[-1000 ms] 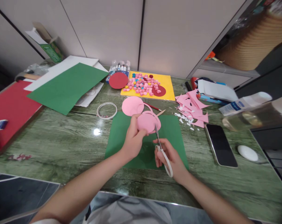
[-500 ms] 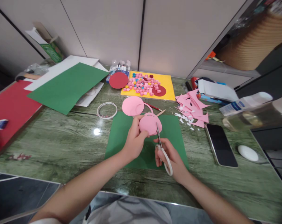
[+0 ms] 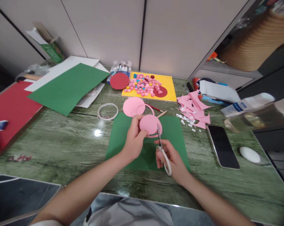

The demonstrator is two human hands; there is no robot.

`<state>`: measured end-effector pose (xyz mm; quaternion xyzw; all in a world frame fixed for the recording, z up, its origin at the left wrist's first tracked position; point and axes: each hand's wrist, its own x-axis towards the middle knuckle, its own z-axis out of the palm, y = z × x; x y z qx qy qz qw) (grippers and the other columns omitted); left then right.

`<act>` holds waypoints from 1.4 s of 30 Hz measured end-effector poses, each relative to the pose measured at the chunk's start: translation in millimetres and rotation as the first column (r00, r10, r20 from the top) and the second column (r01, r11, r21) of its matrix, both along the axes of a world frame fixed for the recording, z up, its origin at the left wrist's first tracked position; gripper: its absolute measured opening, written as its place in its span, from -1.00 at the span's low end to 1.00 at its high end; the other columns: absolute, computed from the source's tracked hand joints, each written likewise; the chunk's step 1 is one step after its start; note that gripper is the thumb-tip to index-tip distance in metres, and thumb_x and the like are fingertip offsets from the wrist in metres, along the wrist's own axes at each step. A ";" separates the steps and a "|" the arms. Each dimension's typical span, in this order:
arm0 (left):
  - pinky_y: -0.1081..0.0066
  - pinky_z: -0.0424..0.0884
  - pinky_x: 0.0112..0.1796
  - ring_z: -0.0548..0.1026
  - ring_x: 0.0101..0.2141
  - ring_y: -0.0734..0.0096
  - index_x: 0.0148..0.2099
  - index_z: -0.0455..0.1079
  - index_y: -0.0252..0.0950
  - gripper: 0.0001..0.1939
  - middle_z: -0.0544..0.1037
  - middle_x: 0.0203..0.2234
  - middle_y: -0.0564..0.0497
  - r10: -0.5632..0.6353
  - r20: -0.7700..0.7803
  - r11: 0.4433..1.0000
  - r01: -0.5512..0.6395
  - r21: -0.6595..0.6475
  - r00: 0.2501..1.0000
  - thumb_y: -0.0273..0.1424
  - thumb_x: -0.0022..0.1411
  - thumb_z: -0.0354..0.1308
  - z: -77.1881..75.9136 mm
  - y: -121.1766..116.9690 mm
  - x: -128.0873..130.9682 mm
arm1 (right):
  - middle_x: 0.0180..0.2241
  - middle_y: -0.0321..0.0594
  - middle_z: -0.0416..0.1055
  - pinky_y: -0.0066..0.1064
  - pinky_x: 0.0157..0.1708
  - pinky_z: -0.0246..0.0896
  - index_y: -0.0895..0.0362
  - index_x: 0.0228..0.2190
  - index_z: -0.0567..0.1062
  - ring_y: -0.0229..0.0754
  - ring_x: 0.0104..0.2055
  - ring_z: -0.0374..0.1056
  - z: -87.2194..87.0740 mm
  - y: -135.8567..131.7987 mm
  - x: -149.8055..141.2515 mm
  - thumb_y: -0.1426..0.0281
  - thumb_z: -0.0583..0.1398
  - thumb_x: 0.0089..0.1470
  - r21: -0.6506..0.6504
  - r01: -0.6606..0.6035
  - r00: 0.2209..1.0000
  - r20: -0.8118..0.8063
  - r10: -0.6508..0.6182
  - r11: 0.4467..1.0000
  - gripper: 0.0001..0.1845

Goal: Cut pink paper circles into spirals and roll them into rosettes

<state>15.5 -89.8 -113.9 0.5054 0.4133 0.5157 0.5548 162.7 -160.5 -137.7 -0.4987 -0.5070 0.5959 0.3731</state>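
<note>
Between thumb and fingers, my left hand [image 3: 135, 138] pinches a round pink paper [image 3: 148, 124] at its left edge. A narrow pink strip, partly cut free, curls along the paper's lower edge. My right hand [image 3: 170, 157] grips white-handled scissors [image 3: 165, 158], their blades at the paper's right side. Both hands are over a green sheet [image 3: 172, 131] on the table. Just behind, another pink paper circle [image 3: 132, 106] lies beside a thin curved pink strip and a red pencil [image 3: 153, 107].
A roll of tape [image 3: 108, 111] lies to the left. Pink scraps [image 3: 192, 108] and white bits are at right, near a phone [image 3: 222, 147] and a white mouse [image 3: 249, 154]. Small pink balls cover part of a yellow sheet [image 3: 168, 83]. Green paper [image 3: 71, 84] is at the left.
The pink paper has turned in my left hand, and the cut strip has shifted from its top to its lower edge. The scissors stay at its right side.
</note>
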 end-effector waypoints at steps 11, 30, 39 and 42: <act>0.42 0.27 -0.36 0.25 -0.36 0.41 -0.19 0.19 -0.24 -0.67 0.30 -0.35 0.05 -0.058 -0.088 0.998 0.057 -0.020 0.994 -0.58 -0.06 -0.08 -3.4 -3.1 1.3 | -0.53 -0.41 0.18 -0.51 -0.60 0.10 0.07 -0.13 0.20 -0.37 -0.60 0.18 -2.1 -1.7 -0.9 0.18 0.05 0.11 0.006 0.016 0.999 -0.045 -0.015 1.000 -0.68; 0.40 0.24 -0.23 0.30 -0.25 0.38 -0.17 0.18 -0.26 -0.66 0.34 -0.26 0.02 0.001 -0.034 0.998 0.002 0.068 0.999 -0.60 -0.06 -0.07 -0.4 2.1 -1.1 | -0.58 -0.44 0.19 -0.52 -0.60 0.08 0.07 -0.13 0.22 -0.37 -0.62 0.20 -1.9 -1.7 0.3 0.23 0.04 0.13 -0.006 0.009 1.000 -0.005 -0.009 1.000 -0.71; 0.39 0.25 -0.21 0.31 -0.23 0.37 -0.14 0.17 -0.27 -0.67 0.34 -0.23 0.01 0.015 -0.019 0.998 -0.014 0.067 1.000 -0.58 -0.02 -0.08 -2.5 1.9 -1.4 | -0.61 -0.46 0.20 -0.53 -0.60 0.09 0.08 -0.13 0.22 -0.38 -0.63 0.19 0.2 -0.6 -0.2 0.24 0.05 0.13 -0.011 0.000 1.000 0.000 0.000 1.000 -0.72; 0.37 0.24 -0.19 0.30 -0.23 0.37 -0.12 0.17 -0.25 -0.66 0.32 -0.21 0.02 0.027 -0.066 0.998 -0.023 0.053 0.997 -0.56 0.00 -0.08 -3.6 -0.1 -0.4 | -0.60 -0.45 0.19 -0.53 -0.61 0.07 0.08 -0.14 0.22 -0.38 -0.63 0.19 -0.2 -0.8 -0.9 0.24 0.06 0.13 -0.016 0.005 1.000 -0.003 -0.005 1.000 -0.72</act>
